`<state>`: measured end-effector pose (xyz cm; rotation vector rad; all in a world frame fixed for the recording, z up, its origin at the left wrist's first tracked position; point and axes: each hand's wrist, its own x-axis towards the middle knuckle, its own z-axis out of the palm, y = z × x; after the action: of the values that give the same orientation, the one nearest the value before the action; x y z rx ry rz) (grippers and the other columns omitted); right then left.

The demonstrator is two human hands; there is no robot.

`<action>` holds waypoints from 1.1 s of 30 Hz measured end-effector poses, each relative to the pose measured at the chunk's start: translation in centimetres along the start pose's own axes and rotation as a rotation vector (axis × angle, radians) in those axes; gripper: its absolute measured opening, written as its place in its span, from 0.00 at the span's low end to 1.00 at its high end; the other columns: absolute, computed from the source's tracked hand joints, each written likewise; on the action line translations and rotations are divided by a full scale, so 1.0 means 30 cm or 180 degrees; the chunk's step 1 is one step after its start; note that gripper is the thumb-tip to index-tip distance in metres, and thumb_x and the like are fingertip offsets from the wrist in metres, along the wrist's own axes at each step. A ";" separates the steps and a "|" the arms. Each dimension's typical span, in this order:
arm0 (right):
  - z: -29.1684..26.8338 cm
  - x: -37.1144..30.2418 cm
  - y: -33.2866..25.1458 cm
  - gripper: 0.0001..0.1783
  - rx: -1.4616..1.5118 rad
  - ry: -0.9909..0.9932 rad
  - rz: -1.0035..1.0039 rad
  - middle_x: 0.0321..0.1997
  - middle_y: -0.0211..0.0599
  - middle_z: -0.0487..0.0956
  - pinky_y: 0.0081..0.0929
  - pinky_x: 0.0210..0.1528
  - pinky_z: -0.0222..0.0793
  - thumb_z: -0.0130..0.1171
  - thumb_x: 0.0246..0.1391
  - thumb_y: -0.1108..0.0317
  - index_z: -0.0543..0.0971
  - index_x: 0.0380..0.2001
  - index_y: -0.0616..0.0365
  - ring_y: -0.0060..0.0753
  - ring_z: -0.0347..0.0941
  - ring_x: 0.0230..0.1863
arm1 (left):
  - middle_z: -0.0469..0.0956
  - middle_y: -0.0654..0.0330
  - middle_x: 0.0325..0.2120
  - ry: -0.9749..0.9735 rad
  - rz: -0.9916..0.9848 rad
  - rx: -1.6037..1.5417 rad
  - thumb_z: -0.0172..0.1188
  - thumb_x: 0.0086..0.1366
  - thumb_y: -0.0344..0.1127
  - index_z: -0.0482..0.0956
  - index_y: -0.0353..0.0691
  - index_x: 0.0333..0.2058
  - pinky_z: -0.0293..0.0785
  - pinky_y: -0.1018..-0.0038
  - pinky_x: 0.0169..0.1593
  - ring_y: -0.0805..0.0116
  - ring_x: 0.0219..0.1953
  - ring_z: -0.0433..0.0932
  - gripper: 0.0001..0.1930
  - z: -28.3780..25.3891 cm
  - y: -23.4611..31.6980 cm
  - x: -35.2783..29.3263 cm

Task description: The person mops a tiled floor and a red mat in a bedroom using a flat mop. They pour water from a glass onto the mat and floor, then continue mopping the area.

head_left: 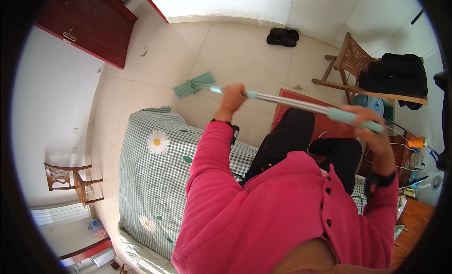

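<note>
A mop with a silver pole (296,103) and pale green grips slants across the view, held in both my hands. My left hand (232,98) is wrapped round the pole's lower part, near a light green collar. Higher up, my right hand (369,125) grips the green handle end; it is slightly smeared by motion. The flat green mop head (194,84) rests on the tiled floor (235,52), left of my left hand and beyond the bed's corner.
A bed with a green checked, daisy-patterned cover (155,179) lies close on the left. Black shoes (283,37) sit by the far wall. A wooden chair (351,62) bears dark clothing (393,78). The red door (89,26) stands far left; another wooden chair (70,179) is by the left wall.
</note>
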<state>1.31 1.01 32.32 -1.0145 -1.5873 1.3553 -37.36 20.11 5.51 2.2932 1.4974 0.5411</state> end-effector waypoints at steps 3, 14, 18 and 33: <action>-0.103 -0.214 -0.120 0.11 -0.0272 0.0410 0.0262 0.56 0.52 0.74 0.36 0.51 0.75 0.60 0.55 0.62 0.76 0.40 0.51 0.43 0.78 0.48 | 0.76 0.50 0.25 -0.0642 0.0525 -0.0286 0.66 0.52 0.38 0.70 0.42 0.29 0.71 0.53 0.35 0.45 0.32 0.76 0.13 0.081 0.226 -0.089; -0.041 -0.283 -0.099 0.11 -0.0209 0.0464 0.0294 0.55 0.55 0.74 0.37 0.47 0.78 0.61 0.54 0.63 0.75 0.37 0.54 0.45 0.79 0.45 | 0.76 0.51 0.23 -0.0596 0.0387 -0.0420 0.64 0.52 0.36 0.70 0.43 0.27 0.70 0.54 0.35 0.46 0.31 0.76 0.10 0.136 0.265 -0.244; 0.153 -0.151 0.019 0.09 0.0396 0.0308 0.0495 0.59 0.53 0.72 0.36 0.54 0.72 0.61 0.47 0.76 0.80 0.34 0.56 0.46 0.76 0.52 | 0.74 0.53 0.21 0.0129 0.0370 0.0133 0.62 0.49 0.31 0.70 0.43 0.25 0.70 0.55 0.33 0.49 0.30 0.76 0.08 0.179 0.003 -0.220; -0.061 -0.116 -0.079 0.12 -0.0541 0.0892 -0.0125 0.56 0.50 0.72 0.27 0.45 0.71 0.55 0.61 0.56 0.70 0.42 0.48 0.31 0.74 0.44 | 0.78 0.60 0.32 -0.0123 0.0300 0.0079 0.66 0.54 0.38 0.74 0.47 0.31 0.57 0.42 0.57 0.57 0.43 0.76 0.09 0.029 0.234 0.006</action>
<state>4.09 -1.85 34.63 -1.2112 -1.5182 1.0138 -31.32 17.52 8.19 2.3890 1.3914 0.5033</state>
